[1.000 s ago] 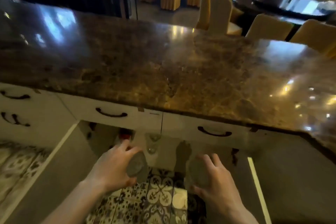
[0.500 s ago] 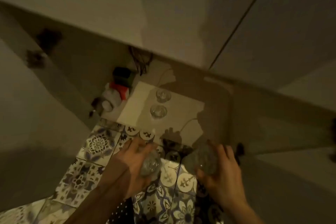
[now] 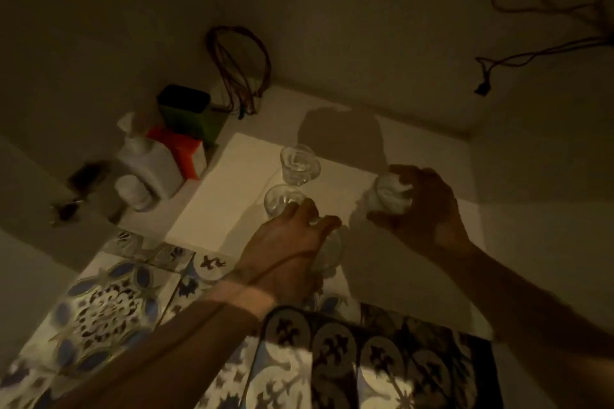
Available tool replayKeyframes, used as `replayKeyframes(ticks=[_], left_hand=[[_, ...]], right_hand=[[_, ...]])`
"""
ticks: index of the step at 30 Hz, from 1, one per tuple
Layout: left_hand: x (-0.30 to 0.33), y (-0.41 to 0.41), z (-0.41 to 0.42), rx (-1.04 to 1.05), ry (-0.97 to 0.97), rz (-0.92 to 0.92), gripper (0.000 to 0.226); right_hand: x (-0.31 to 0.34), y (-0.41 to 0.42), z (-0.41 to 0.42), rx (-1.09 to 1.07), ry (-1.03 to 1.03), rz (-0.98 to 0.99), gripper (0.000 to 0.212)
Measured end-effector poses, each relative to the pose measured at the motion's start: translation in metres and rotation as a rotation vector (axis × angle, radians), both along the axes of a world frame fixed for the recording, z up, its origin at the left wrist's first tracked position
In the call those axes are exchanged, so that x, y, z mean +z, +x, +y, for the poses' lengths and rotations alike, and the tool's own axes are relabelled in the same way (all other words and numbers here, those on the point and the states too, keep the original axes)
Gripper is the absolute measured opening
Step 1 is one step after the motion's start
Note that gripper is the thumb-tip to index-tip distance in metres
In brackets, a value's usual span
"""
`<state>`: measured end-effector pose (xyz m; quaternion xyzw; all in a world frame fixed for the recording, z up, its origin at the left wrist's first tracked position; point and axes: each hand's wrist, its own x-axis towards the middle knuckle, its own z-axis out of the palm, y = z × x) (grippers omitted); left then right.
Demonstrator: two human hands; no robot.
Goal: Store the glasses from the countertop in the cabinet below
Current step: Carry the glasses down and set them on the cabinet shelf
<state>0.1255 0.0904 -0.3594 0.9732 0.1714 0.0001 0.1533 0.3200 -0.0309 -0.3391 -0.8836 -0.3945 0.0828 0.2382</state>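
I am looking into the dim open cabinet. Two clear glasses stand on its white floor [image 3: 232, 196], one at the back [image 3: 298, 165] and one just in front of it [image 3: 280, 199]. My left hand [image 3: 292, 249] grips a third clear glass [image 3: 327, 252] from above, low over the cabinet floor's front edge, just in front of the standing pair. My right hand [image 3: 422, 206] holds a fourth glass [image 3: 387, 196] further right, above the cabinet floor. Fingers hide much of both held glasses.
At the cabinet's left stand a white bottle [image 3: 146, 159], a small white jar [image 3: 133, 191], an orange-and-white carton [image 3: 186, 153] and a green box [image 3: 189, 113]. Looped wires [image 3: 239, 66] hang at the back, another cable [image 3: 531, 26] at the upper right. Patterned tiles [image 3: 109, 302] cover the floor outside.
My view dropped from the countertop into the cabinet. Both hands carried their glasses forward and down, from over the tiled floor into the cabinet beside the two standing glasses.
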Motion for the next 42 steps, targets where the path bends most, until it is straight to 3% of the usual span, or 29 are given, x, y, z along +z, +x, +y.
replayKeyframes(ticks=[3,8,14,37,42], left_hand=[[-0.023,0.039,0.015,-0.053,0.038,0.015,0.093],[-0.043,0.072,0.028,-0.113,0.111,-0.022,0.098],[-0.053,0.094,0.028,-0.166,0.156,-0.058,0.093],[-0.064,0.113,0.032,-0.169,0.115,-0.104,0.100],[-0.062,0.111,0.032,-0.168,0.113,-0.096,0.099]], right_hand=[[-0.023,0.036,0.034,0.048,0.068,-0.076,0.081],[-0.046,0.070,0.079,0.036,0.019,-0.002,0.096],[-0.066,0.086,0.104,0.094,-0.009,-0.021,0.096],[-0.090,0.093,0.117,0.153,-0.026,0.006,0.084],[-0.085,0.093,0.112,0.143,0.045,0.093,0.087]])
